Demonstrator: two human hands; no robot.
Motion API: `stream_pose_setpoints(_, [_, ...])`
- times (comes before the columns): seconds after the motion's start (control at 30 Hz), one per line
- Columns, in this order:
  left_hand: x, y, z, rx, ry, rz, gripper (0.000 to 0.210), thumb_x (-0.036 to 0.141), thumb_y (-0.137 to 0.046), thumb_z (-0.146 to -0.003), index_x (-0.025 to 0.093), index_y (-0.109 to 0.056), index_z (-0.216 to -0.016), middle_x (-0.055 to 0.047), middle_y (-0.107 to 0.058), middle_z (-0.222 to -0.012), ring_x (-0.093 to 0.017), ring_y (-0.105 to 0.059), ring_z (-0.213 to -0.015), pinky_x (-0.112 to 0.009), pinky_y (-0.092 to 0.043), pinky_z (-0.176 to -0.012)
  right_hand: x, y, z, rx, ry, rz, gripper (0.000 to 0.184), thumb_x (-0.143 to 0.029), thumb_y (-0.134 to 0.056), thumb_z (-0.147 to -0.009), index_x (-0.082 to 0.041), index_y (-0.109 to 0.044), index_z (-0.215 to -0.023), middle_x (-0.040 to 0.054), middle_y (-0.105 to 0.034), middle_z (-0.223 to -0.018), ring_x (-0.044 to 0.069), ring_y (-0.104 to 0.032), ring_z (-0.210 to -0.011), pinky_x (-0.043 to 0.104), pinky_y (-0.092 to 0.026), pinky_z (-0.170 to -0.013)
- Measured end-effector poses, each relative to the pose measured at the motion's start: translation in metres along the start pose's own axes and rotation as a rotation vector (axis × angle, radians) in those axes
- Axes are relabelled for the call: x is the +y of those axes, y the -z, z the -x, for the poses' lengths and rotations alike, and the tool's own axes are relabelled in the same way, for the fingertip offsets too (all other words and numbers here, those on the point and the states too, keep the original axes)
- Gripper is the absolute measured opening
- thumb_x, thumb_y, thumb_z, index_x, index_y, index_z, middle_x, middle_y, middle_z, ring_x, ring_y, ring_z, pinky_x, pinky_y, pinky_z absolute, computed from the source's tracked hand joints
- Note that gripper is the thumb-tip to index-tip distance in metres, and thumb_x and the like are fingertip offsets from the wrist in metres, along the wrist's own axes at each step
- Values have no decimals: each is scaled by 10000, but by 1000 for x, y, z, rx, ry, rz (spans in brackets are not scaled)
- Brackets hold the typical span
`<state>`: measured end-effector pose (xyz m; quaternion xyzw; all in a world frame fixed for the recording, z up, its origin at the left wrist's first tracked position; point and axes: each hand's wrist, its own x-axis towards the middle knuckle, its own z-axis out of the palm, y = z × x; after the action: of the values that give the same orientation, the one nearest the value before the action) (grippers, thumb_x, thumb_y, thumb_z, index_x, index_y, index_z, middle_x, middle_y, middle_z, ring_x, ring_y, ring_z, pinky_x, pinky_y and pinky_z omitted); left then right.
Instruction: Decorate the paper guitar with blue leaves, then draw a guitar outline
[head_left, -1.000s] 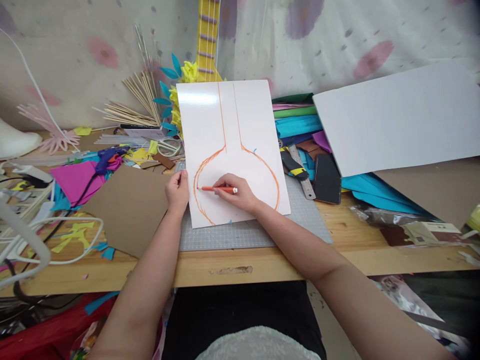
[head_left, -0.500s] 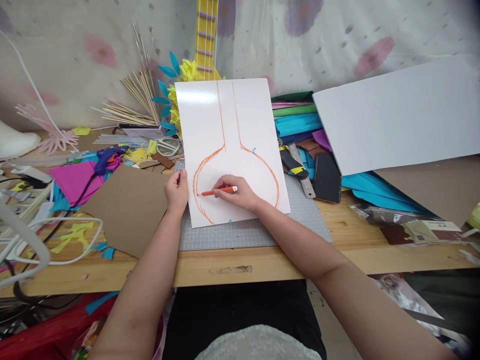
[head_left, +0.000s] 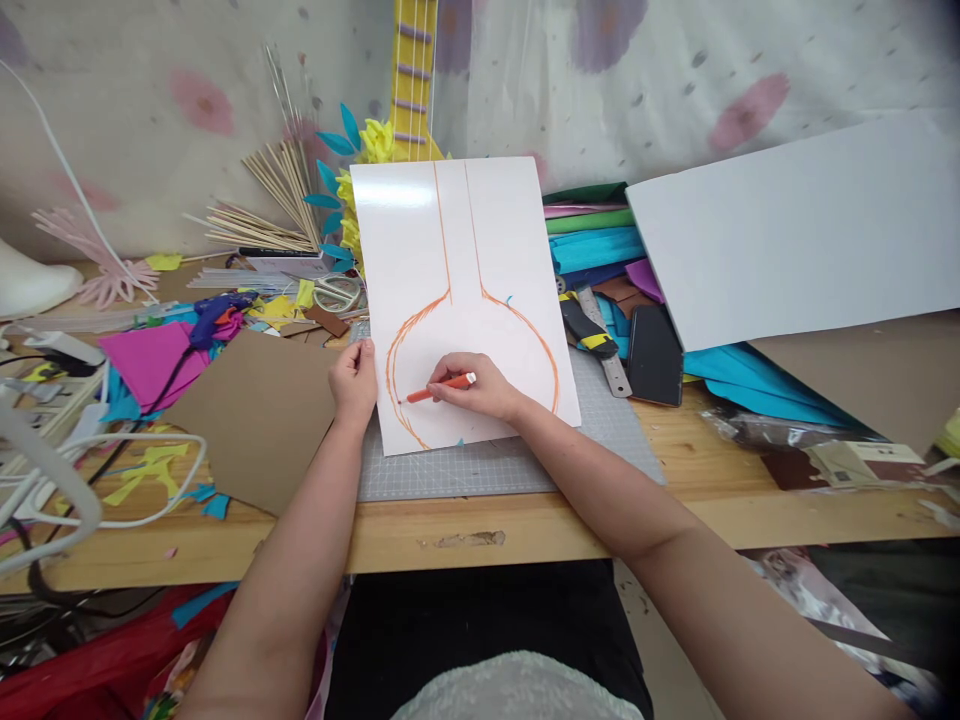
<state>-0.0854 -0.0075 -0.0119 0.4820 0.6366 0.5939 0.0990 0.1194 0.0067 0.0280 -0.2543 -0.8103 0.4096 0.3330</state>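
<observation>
A white board (head_left: 495,240) stands tilted before me, bearing an orange outline of a long neck and a round body. Between the fingers of my right hand (head_left: 480,388) is an orange marker (head_left: 439,388), its tip at the lower left curve of the outline. My left hand (head_left: 354,380) is closed on the board's left edge. Under the board lies a grey cutting mat (head_left: 480,485). Behind it rises a yellow instrument neck (head_left: 413,80) with purple frets and white strings, beside yellow flowers and blue leaves.
Brown cardboard (head_left: 259,415), white cables (head_left: 150,520), a blue glue gun (head_left: 217,318) and scissors (head_left: 337,292) lie to the left. On the right are a utility knife (head_left: 589,325), a steel ruler (head_left: 611,365), a black phone (head_left: 655,355) and a large white board (head_left: 802,230).
My right hand has moved the marker tip slightly down along the left curve of the outline. My left hand and the board have stayed put.
</observation>
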Motion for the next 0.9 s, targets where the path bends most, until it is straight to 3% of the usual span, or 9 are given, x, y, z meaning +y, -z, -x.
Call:
stream_pose_setpoints(0.07, [-1,0,0,-1,-2,1,312,418,-503,-819,170,-562,-640,25,-456,-545,-104,-385,-536,-234,-298,-513,0,1,1,-9,-11,-22,145,-292,-596,-778,-168,-606,-702,-1,-629,-687,112,-561,-678,250,-417,-688])
stream_pose_setpoints(0.23, [-1,0,0,3,-15,9,298,398,-499,-826,172,-556,-641,31,-449,-540,-103,-373,-533,-236,-298,-517,1,-2,2,119,44,-1,146,-304,-585,-779,-170,-600,-723,12,-621,-731,119,-551,-691,255,-416,-672])
stream_pose_setpoints(0.7, [-3,-1,0,19,-8,1,323,447,-513,-816,184,-568,-638,24,-477,-548,-115,-401,-547,-242,-322,-524,1,-6,6,72,79,59,158,-324,-560,-809,-179,-610,-773,28,-648,-783,125,-567,-718,258,-432,-705])
stream_pose_setpoints(0.9, [-3,0,0,32,2,14,311,452,-519,-802,180,-581,-664,13,-524,-593,-125,-453,-588,-245,-361,-566,-4,0,6,-108,-22,-23,183,-305,-577,-803,-162,-597,-690,4,-647,-649,111,-576,-667,238,-420,-689])
